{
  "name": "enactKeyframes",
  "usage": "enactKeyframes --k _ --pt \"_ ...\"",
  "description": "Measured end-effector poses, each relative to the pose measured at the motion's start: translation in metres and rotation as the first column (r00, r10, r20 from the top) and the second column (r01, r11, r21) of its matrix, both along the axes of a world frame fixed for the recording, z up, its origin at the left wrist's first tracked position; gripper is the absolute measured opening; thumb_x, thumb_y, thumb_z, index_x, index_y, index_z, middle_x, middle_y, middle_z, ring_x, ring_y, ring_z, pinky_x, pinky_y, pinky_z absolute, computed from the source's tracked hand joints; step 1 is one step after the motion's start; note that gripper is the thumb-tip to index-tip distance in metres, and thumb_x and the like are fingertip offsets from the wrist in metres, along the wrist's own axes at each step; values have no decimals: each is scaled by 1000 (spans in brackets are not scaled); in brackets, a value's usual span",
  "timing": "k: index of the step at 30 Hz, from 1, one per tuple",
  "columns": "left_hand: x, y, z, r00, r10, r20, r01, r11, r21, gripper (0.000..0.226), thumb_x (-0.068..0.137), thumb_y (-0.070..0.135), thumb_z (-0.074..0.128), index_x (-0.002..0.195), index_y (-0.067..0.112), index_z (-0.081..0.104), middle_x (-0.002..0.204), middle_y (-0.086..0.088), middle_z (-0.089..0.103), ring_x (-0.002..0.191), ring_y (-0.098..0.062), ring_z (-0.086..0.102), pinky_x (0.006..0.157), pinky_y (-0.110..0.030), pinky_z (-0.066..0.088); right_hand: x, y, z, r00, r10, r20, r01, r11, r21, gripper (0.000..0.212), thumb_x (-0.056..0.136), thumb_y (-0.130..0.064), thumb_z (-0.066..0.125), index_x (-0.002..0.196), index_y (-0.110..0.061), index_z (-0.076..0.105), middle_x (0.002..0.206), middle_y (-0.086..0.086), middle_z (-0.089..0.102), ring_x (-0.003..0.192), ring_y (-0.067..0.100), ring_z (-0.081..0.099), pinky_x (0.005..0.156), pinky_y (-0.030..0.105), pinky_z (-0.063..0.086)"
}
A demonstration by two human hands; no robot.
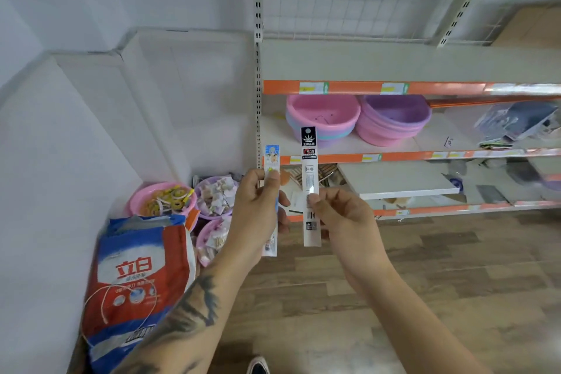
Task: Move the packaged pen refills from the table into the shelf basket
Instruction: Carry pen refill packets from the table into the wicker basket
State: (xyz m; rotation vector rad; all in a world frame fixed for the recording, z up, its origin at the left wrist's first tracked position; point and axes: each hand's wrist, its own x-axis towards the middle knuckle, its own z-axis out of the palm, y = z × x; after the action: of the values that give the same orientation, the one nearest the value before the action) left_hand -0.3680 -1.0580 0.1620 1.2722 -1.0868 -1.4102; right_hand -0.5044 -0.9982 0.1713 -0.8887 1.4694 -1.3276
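Ahead and to the right, a metal shelf unit (409,64) with orange price strips, several levels. On the middle level, stacked plastic basins, pink (323,118) and purple (394,120), side by side and touching; further right, some blurred packaged goods. Low on the left, leaning near the white wall, a large red, white and blue detergent bag (136,279). Just behind the bag, on the floor, three small pink bowls (161,200) full of small items, too small to name surely. Wooden floor (425,297) below, with a shoe tip at the bottom edge.

In the middle, both hands raised in front of the shelf. Left hand (258,212): grip pinching a slim refill pack with a blue cartoon top (271,161), thumb on the front, pack held upright. Right hand (343,215): grip pinching a longer white refill pack with a black header (309,173), thumb and fingers pressed on the lower half, also upright. The two packs near each other, not touching.

As for progress: no table in view, so both packs judged already picked up and carried to the shelf. Not yet placed. Which basket is meant cannot be told for sure; possibly one of the basins. Left to do: reach in, drop both packs, let go.
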Motion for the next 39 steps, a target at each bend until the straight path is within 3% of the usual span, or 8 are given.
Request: enactKeyframes --k 10,16,20,24,28,30,34,39 --pt "-29 -102 29 987 -58 -152 60 998 10 23 104 17 58 110 -5 63 67 -11 55 48 -26 46 44 -31 43 -24 -119 23 998 21 -65 -29 992 -119 9 99 -21 70 99 -12 69 83 26 69 63 35 54 64 47 49" --pt "-53 -177 83 978 -45 -206 22 993 -113 22 102 22 61 113 8 74 63 -7 59 48 -21 52 44 -27 45 -47 -206 78 986 151 70 -128 957 -262 5 101 -10 65 105 -8 66 83 15 77 64 30 71 62 41 61" --pt "-77 -220 123 961 -3 -276 -40 988 -151 19 99 25 65 109 16 79 84 -24 68 72 -36 62 64 -37 52 -67 -259 109 975 203 86 -163 927 -339 12 97 -17 72 108 -13 68 87 25 75 76 51 70 78 68 57" --pt "-98 -253 152 961 -26 -274 -45 967 -250 27 94 33 66 117 23 78 92 -15 75 77 -26 70 66 -37 57 -92 -295 144 955 284 90 -221 879 -422 17 99 -10 66 115 -16 66 84 23 76 72 37 71 77 57 61" --pt "-118 -273 177 955 -104 -278 7 945 -327 33 91 43 72 118 26 78 110 -21 74 98 -36 69 95 -63 51 -114 -318 170 919 379 108 -282 825 -490 15 99 -14 66 113 -20 69 85 22 74 72 31 67 70 51 59" --pt "-126 -282 189 952 -114 -286 2 932 -363 33 86 46 74 112 25 79 101 -26 69 92 -37 66 87 -62 53 -122 -328 181 897 420 135 -300 805 -512 14 98 -14 66 111 -18 70 81 20 71 68 30 64 67 47 56" --pt "-134 -302 207 966 -78 -245 -36 901 -432 31 77 45 79 76 16 70 59 -9 50 50 -22 50 46 -27 45 -131 -350 200 899 429 86 -318 774 -547 12 96 -14 67 106 -15 75 73 8 67 62 23 61 64 42 52" --pt "-137 -326 223 982 -27 -188 -63 887 -457 24 81 35 75 61 23 71 53 -2 46 43 -18 43 42 -24 39 -137 -369 211 894 447 15 -354 727 -589 21 103 -11 57 114 -11 75 83 20 68 65 35 64 67 45 56"
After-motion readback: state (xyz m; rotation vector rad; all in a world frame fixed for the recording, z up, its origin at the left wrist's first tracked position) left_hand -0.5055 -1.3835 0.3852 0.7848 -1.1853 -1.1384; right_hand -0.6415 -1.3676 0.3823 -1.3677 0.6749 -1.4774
